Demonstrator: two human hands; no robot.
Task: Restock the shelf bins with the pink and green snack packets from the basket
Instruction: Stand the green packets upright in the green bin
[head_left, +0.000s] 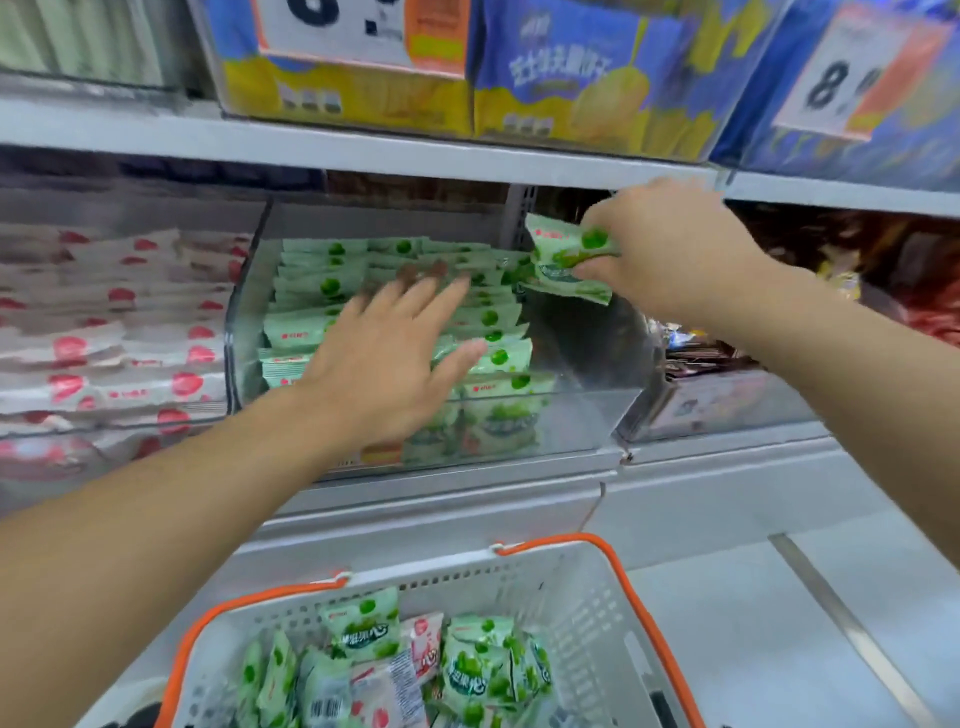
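A few green snack packets (563, 262) are pinched in the right hand (670, 249) above the right, bare end of the clear shelf bin (587, 415), whose left part holds stacked green packets (332, 291). The left hand (384, 358) lies flat, fingers spread, on that stack. Pink packets (114, 343) fill the neighbouring bin to the left, and below stands the white basket (576, 597) with orange handles, holding mixed packets (395, 670).

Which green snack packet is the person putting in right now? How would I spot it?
Find the clear bin of green packets on the middle shelf. At its back right corner, the right hand pinches a green packet. It alone is held up in the air, tilted, while the others lie stacked under the left hand.
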